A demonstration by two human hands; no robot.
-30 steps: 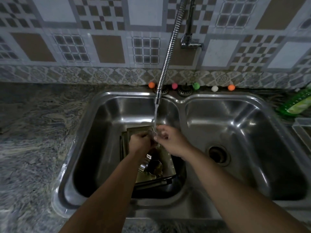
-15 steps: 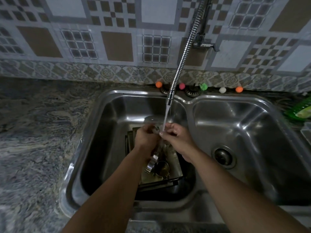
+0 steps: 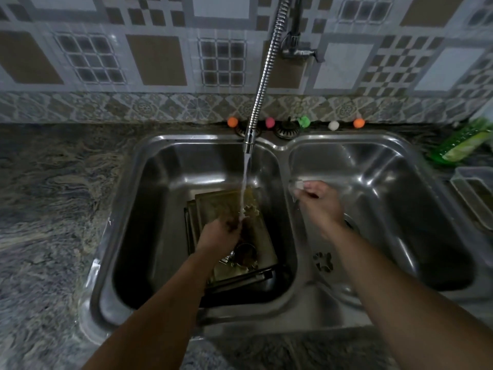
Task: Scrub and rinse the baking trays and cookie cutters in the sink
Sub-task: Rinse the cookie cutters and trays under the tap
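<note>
Stacked baking trays (image 3: 213, 206) lie in the left bowl of the steel sink (image 3: 282, 148). On them rest a flower-shaped cookie cutter (image 3: 251, 211) and a round cookie cutter (image 3: 246, 253). Water from the flexible tap (image 3: 249, 138) falls onto the trays. My left hand (image 3: 220, 235) hovers over the trays with its fingers curled at the stream; whether it holds anything is hidden. My right hand (image 3: 318, 205) is over the right bowl, pinching a small shiny cookie cutter (image 3: 296, 185). Another flower-shaped cutter (image 3: 323, 262) lies on the right bowl's floor.
A green dish soap bottle (image 3: 461, 142) lies on the counter at the right, with a clear plastic container (image 3: 477, 198) below it. Small coloured balls (image 3: 232, 122) line the sink's back ledge. The right bowl's drain (image 3: 350, 225) sits beside my right wrist. Granite counter (image 3: 53, 209) spreads left.
My right hand has carried the small cutter away from the stream to over the right bowl. My left hand has dropped lower over the trays.
</note>
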